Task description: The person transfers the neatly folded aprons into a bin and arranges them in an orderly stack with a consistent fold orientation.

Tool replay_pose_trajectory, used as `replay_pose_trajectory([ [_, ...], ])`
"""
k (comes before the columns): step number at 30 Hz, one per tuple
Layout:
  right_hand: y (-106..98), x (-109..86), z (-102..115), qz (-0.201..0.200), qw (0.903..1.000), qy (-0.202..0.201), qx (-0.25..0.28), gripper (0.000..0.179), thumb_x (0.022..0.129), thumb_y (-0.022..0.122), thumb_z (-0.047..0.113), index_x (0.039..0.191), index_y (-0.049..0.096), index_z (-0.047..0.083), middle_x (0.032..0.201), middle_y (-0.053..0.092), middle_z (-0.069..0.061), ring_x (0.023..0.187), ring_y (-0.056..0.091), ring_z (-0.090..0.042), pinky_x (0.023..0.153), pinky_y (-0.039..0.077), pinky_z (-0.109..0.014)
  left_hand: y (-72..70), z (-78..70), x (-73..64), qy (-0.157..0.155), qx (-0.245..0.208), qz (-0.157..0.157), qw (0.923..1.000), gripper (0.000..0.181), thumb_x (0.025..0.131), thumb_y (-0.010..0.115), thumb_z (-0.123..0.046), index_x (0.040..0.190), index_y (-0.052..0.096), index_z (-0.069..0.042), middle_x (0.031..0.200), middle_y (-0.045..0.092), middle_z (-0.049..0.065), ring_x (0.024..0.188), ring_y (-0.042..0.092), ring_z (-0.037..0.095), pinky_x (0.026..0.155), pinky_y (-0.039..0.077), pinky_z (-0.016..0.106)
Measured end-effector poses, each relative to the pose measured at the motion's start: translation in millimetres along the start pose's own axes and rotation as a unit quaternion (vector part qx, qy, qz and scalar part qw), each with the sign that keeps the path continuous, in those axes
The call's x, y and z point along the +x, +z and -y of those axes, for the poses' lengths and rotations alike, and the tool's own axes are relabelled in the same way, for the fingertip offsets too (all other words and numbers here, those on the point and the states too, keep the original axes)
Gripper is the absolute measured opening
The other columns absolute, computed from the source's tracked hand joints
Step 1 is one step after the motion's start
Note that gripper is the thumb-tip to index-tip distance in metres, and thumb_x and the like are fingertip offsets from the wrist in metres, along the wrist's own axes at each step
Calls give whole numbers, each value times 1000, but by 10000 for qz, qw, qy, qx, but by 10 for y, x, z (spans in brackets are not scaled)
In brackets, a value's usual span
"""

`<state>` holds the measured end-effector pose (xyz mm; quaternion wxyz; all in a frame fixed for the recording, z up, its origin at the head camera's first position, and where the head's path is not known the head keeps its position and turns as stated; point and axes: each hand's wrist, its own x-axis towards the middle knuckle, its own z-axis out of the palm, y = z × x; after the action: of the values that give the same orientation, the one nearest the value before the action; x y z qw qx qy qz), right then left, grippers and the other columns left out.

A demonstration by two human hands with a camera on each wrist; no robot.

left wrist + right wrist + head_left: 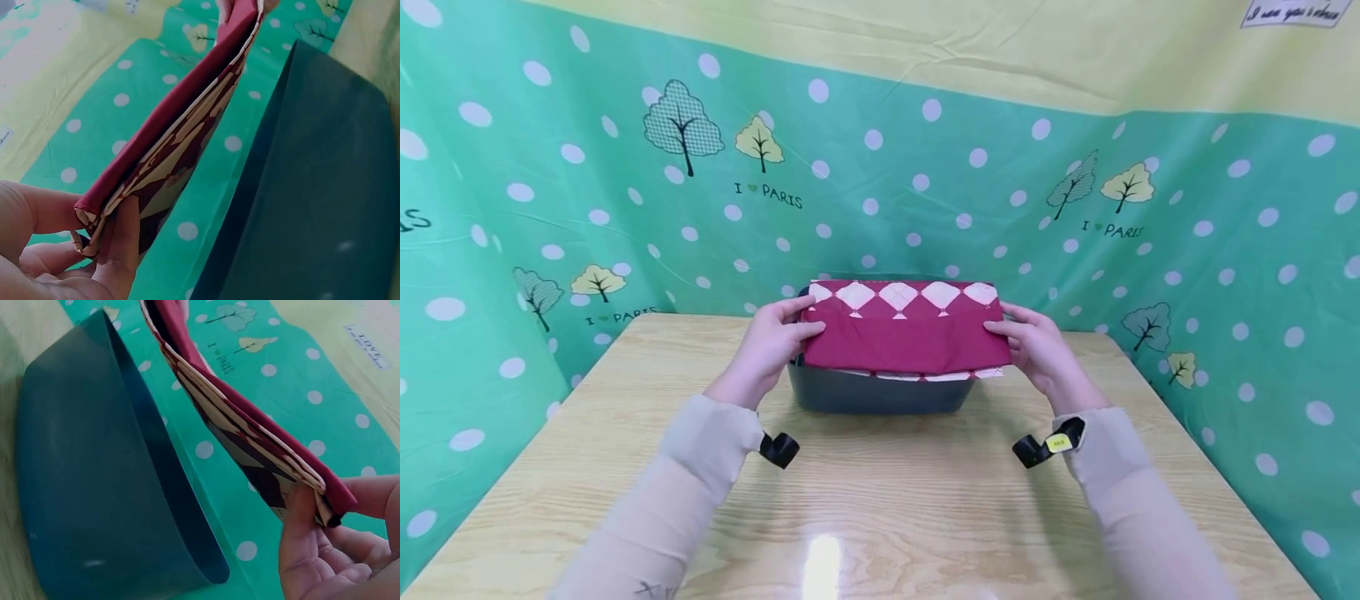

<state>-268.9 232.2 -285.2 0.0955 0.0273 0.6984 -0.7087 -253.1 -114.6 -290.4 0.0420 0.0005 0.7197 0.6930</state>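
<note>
A folded dark red cloth (910, 337) with a white diamond pattern is held level above a dark blue-grey bin (880, 396). At its left end my left hand (778, 342) pinches the layers between thumb and fingers. My right hand (1037, 342) grips the opposite end the same way. From the left wrist view, the cloth's stacked layers run away from the left hand (75, 250), apart from the bin's rim (262, 144). In the right wrist view, the right hand (344, 544) pinches the layered edge beside the open bin (94, 469). The bin's inside is mostly hidden.
The bin stands on a light wooden table (880, 500) near its far edge. Behind it hangs a green and yellow curtain (880, 158) with dots and trees. Black wrist cameras (780, 450) sit below each hand.
</note>
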Motion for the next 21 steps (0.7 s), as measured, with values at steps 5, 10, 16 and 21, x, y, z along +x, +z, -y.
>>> replay_pose_trajectory([
  [5,12,84,93,372,9990,106,-228,64,101,51,12,158,22,8,150,43,-17,88,71,-4,83,57,-21,-26,-35,79,-15,257,-153,9996,58,98,57,-5,152,37,-7,165,21,10,138,46,26,107,46,34],
  [10,13,153,201,417,9987,141,-267,63,101,48,8,158,21,8,156,35,-19,87,71,-3,83,57,-20,-26,-60,125,30,435,-220,9988,58,98,59,-6,152,38,-7,165,19,11,136,49,27,108,45,37],
  [16,38,240,246,51,9987,49,-497,61,101,53,10,156,28,7,157,37,-16,92,67,-4,84,56,-18,-16,-80,182,164,674,-373,9969,56,97,60,-6,150,41,-5,159,34,13,136,48,26,109,45,37],
  [21,71,315,211,-313,9957,-108,-860,58,99,56,11,153,35,5,152,43,-18,92,64,-3,82,56,-15,-30,-96,253,213,1127,-509,9921,54,97,60,-5,148,44,-5,157,39,15,145,36,27,114,40,39],
])
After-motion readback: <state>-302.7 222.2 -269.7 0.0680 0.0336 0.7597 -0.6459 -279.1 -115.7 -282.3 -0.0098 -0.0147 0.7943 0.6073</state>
